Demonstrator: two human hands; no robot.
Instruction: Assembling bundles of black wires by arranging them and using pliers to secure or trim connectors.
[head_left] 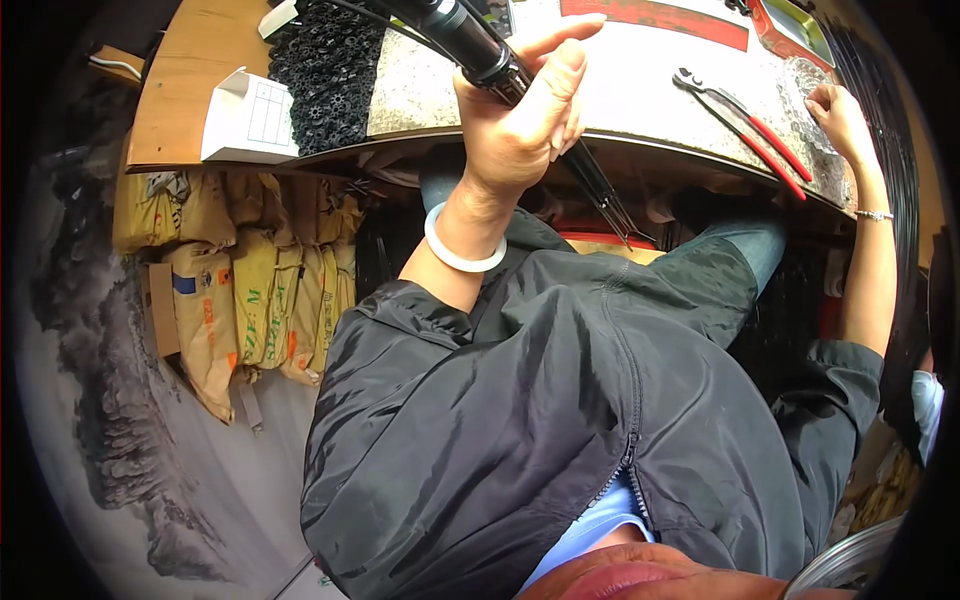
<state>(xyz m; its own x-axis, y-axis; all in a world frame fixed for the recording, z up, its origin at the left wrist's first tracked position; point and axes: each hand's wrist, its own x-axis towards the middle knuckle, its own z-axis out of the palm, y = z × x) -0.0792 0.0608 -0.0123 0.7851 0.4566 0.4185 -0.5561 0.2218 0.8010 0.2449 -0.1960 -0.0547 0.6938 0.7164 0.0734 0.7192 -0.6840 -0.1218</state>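
Note:
My left hand (520, 125) is wrapped round a long black shaft with silver rings and thin ribs, which looks like a folded umbrella frame (592, 185). The frame slants across the table's front edge, its thin prongs hanging low over my lap. A white bangle sits on that wrist. At the right, my right hand (838, 115) is at a clear dish (800, 85), fingers bent and pinched together. What lies between those fingertips is too small to make out. Pincers with red handles (745, 130) rest on the table between the two hands.
A pile of black star-shaped plastic parts (325, 80) and an opened white box (250, 115) stand at the left. Long black rods (885, 120) line the right side. A red tin (795, 35) lies far right. Stuffed sacks (205, 310) sit below the table.

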